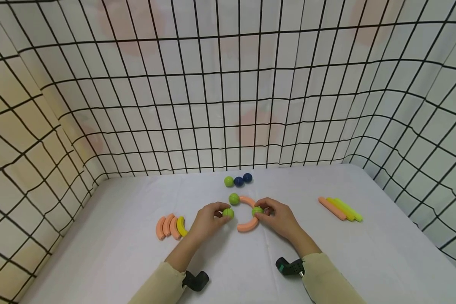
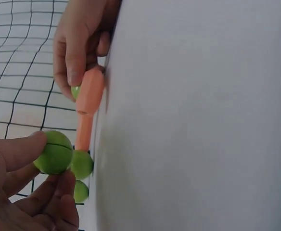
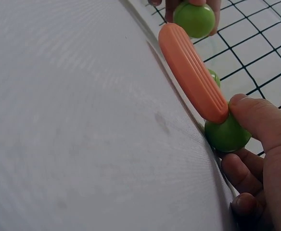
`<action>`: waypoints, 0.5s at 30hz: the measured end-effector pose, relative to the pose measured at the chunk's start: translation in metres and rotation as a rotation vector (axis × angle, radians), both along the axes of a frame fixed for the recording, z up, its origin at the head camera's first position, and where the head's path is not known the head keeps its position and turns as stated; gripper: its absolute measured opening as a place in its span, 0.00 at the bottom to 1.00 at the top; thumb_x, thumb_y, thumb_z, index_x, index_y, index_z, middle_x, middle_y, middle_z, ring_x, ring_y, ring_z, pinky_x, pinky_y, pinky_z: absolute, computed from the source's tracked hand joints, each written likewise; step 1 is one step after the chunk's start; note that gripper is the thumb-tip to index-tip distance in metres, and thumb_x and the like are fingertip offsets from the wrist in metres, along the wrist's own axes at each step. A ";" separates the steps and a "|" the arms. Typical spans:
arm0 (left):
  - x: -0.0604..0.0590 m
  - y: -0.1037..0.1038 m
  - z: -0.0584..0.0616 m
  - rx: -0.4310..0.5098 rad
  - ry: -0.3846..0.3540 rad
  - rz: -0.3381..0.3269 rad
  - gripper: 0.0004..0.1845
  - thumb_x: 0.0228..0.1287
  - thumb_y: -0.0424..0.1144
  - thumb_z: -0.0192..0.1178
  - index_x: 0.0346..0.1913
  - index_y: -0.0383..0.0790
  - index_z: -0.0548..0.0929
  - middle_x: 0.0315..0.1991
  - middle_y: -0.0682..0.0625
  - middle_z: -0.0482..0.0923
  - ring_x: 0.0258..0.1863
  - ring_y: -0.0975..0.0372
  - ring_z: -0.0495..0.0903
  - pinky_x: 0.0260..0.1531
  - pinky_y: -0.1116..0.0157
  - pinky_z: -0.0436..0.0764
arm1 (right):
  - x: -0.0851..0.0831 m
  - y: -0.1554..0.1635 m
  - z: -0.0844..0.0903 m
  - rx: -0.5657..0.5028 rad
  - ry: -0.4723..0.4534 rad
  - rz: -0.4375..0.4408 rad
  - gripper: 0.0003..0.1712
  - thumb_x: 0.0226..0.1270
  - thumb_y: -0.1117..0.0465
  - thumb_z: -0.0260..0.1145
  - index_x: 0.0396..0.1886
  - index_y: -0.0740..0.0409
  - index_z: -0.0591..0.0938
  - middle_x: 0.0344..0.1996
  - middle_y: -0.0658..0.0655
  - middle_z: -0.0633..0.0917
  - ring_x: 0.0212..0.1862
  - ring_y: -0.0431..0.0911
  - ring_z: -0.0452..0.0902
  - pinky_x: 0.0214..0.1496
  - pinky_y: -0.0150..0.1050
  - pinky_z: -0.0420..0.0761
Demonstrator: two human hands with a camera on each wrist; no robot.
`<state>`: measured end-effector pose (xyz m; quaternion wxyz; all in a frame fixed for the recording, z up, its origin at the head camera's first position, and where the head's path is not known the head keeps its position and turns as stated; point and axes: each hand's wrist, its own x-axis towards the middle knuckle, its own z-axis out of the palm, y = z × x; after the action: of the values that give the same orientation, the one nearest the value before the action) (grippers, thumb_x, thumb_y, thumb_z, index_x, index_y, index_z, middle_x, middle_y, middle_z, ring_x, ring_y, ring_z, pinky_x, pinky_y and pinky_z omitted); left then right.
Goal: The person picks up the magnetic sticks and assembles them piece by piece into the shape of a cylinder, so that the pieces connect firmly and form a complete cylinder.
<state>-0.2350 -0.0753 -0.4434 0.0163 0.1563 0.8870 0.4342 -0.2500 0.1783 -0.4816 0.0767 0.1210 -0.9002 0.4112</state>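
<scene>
- Pinched between the fingertips of the left hand (image 1: 209, 216) is a green ball (image 1: 228, 213), held just left of the lower orange arc (image 1: 248, 226) and not touching it, as the left wrist view shows.
- Right hand (image 1: 279, 217) grips a second green ball (image 1: 256, 211), thumb and fingers curled round it; the right wrist view shows that ball pressed against the end of an orange arc.
- Upper orange arc (image 1: 248, 200) runs from that gripped ball up to a third green ball (image 1: 234, 199), which sits on the white table (image 1: 118, 253) just beyond the left hand's ball.
- Lower orange arc curves down from the right hand's ball, its free end lying nearest the left hand.
- Beyond the third green ball, toward the grid wall (image 1: 228, 84), a green ball (image 1: 229, 181) and two blue balls (image 1: 242, 180) stand in a touching row.
- Left of the lower arc, past the left hand, lie three orange curved pieces (image 1: 167, 226) and one yellow curved piece (image 1: 181, 226), side by side.
- Well right of the arcs, an orange straight stick (image 1: 331, 208) and yellow-green straight sticks (image 1: 346, 209) lie together.
</scene>
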 end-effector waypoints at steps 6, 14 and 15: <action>0.006 -0.005 -0.008 -0.001 -0.031 -0.066 0.18 0.65 0.37 0.67 0.56 0.37 0.83 0.51 0.45 0.84 0.45 0.58 0.81 0.43 0.65 0.81 | -0.001 -0.002 -0.001 0.004 -0.006 -0.019 0.14 0.61 0.53 0.74 0.47 0.43 0.84 0.41 0.47 0.87 0.37 0.37 0.76 0.42 0.34 0.73; 0.008 -0.007 -0.015 -0.023 -0.032 -0.092 0.16 0.65 0.37 0.67 0.55 0.39 0.84 0.49 0.48 0.84 0.43 0.61 0.79 0.42 0.67 0.79 | 0.000 -0.002 -0.001 -0.003 -0.002 -0.009 0.14 0.62 0.54 0.74 0.47 0.44 0.84 0.41 0.47 0.87 0.38 0.38 0.77 0.42 0.35 0.74; 0.008 -0.007 -0.016 -0.024 -0.027 -0.093 0.16 0.65 0.37 0.67 0.55 0.39 0.84 0.48 0.48 0.84 0.43 0.61 0.79 0.42 0.67 0.79 | 0.000 -0.002 -0.001 -0.001 -0.001 -0.011 0.14 0.62 0.54 0.74 0.47 0.44 0.84 0.41 0.47 0.87 0.38 0.38 0.77 0.42 0.35 0.74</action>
<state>-0.2267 -0.0828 -0.4597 0.0501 0.1914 0.8835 0.4246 -0.2505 0.1759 -0.4822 0.0784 0.1157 -0.9007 0.4113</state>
